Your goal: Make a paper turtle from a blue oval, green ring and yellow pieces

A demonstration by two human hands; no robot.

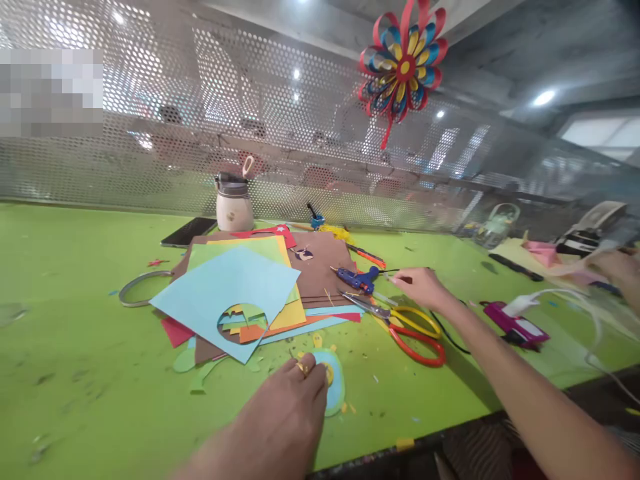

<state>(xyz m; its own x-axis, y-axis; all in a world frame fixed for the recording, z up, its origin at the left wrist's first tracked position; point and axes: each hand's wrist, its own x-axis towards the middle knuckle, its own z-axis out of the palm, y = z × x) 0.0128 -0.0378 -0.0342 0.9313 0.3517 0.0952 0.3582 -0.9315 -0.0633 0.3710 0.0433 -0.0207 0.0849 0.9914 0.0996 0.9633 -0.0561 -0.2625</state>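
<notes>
My left hand (pixel 295 407), with a ring on one finger, presses its closed fingers on the left side of a paper turtle (pixel 336 393). The turtle has a blue and green oval body, a small yellow head and a yellow round piece on it, partly hidden by my fingers. Farther right, my right hand (pixel 420 288) pinches a thin whitish stick, apparently a glue stick (pixel 389 277), just behind a blue glue gun (pixel 359 278). Scissors (pixel 400 320) with yellow and red handles lie below that hand.
Coloured paper sheets (pixel 225 280) are piled at centre left, beside a tape roll (pixel 143 287). Behind them are a phone (pixel 189 232) and a bottle (pixel 235 207). A purple power strip (pixel 517 327) with cables lies right; another person's hand (pixel 617 267) shows at far right.
</notes>
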